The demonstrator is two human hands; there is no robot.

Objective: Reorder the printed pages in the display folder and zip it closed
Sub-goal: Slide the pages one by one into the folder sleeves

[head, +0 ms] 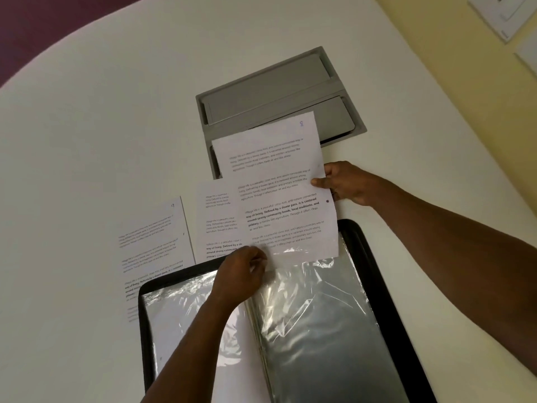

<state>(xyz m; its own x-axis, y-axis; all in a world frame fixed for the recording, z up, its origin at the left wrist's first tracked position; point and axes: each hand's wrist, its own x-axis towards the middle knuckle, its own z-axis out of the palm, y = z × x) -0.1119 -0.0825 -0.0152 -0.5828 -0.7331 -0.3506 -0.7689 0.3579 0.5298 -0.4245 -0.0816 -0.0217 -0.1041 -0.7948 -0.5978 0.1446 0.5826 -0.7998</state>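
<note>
the right hand (343, 183) has its grip pinched on the right edge of a printed page (279, 184), thumb on top, holding the sheet over the far edge of the open display folder (386, 286). the left hand (242, 271) grips at the page's lower left corner, where it meets the mouth of a clear sleeve (313, 309); whether those fingers hold the paper, the plastic or both i cannot tell. the step looks like feeding or drawing this sheet at the sleeve. two more pages (157, 237) lie on the desk (101, 126) beyond the folder's left half, one overlapping the other. a grey hatch (279, 91) sits in the desk further beyond. next, the sheet needs its bottom edge kept square to the sleeve opening while the plastic is held apart; the zip is not yet closed.
</note>
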